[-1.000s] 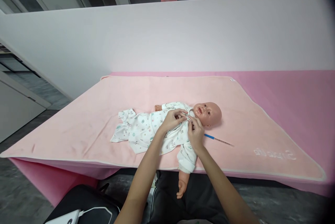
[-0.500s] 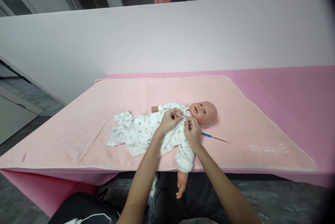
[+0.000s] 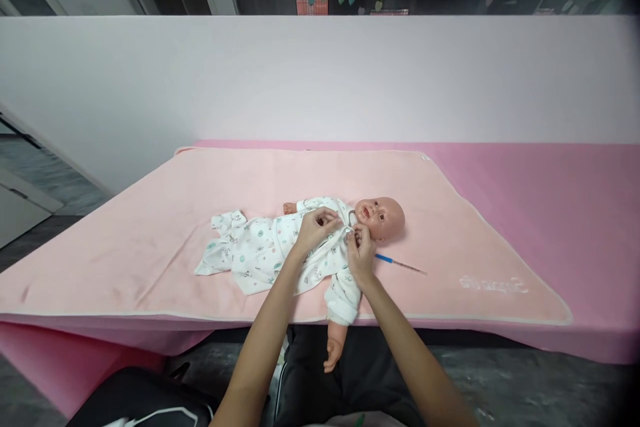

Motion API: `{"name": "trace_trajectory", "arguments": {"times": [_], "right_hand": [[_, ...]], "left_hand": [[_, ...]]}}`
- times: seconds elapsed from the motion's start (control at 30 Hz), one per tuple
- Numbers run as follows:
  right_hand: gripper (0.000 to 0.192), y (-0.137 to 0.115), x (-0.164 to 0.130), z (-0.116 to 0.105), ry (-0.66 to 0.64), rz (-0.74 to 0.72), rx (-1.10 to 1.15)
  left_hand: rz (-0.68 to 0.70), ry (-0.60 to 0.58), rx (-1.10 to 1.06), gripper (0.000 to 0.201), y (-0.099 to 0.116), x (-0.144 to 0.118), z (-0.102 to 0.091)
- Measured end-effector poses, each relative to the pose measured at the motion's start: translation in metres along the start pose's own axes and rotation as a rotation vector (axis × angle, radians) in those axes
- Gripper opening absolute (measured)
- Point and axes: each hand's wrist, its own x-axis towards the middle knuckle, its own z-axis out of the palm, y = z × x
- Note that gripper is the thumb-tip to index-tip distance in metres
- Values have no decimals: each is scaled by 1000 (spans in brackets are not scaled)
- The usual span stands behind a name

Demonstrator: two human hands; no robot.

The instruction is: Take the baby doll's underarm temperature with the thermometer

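A bald baby doll (image 3: 384, 219) lies on its back, head to the right. It wears a white printed shirt (image 3: 330, 260) and matching trousers (image 3: 260, 244). My left hand (image 3: 314, 228) is over the doll's chest, its fingers pinched together on a thin white tie of the shirt. Close beside the doll's chin, my right hand (image 3: 361, 252) is closed on the white tie (image 3: 349, 230) near the collar. One doll arm (image 3: 335, 344) hangs over the table's front edge, while the other lies on the far side. The fingertips partly hide the tie.
The doll rests on a peach blanket (image 3: 450, 247) spread over a pink table cover (image 3: 540, 214). A thin stick with a blue end (image 3: 385, 258) lies just right of my right hand. A white wall (image 3: 320, 74) rises behind, and a black bag (image 3: 145, 394) sits below left.
The view has shifted slightly, so everything sits a little further left. My hands have drawn a bit apart at the collar, the left hand away from the right.
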Motion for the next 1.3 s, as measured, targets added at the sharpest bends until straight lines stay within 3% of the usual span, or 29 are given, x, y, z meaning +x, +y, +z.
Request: {"name": "trace_trajectory", "arguments": {"times": [0.17, 0.23, 0.3, 0.47, 0.63, 0.8, 0.97, 1.13, 1.3], "right_hand": [[14, -1, 0, -1, -30, -62, 37], [13, 0, 0, -1, -21, -70, 24], [13, 0, -1, -1, -13, -76, 1], [14, -2, -1, -2, 4, -93, -38], [12, -2, -1, -4, -8, -155, -74], [13, -3, -1, -6, -11, -244, -74], [16, -2, -1, -6, -10, -209, -44], [16, -1, -2, -5, -2, -146, -27], [23, -3, -1, -5, -8, -197, -107]], "left_hand": [[115, 279, 26, 19, 0, -18, -4], [212, 410, 128, 19, 0, -31, -8], [321, 467, 297, 20, 0, -47, -9], [510, 333, 764, 10, 0, -79, -2], [530, 271, 936, 20, 4, -84, 4], [496, 262, 961, 23, 5, -83, 7], [494, 297, 913, 15, 1, -83, 9], [407, 354, 828, 18, -5, -81, 7], [361, 372, 815, 19, -9, -80, 6]]}}
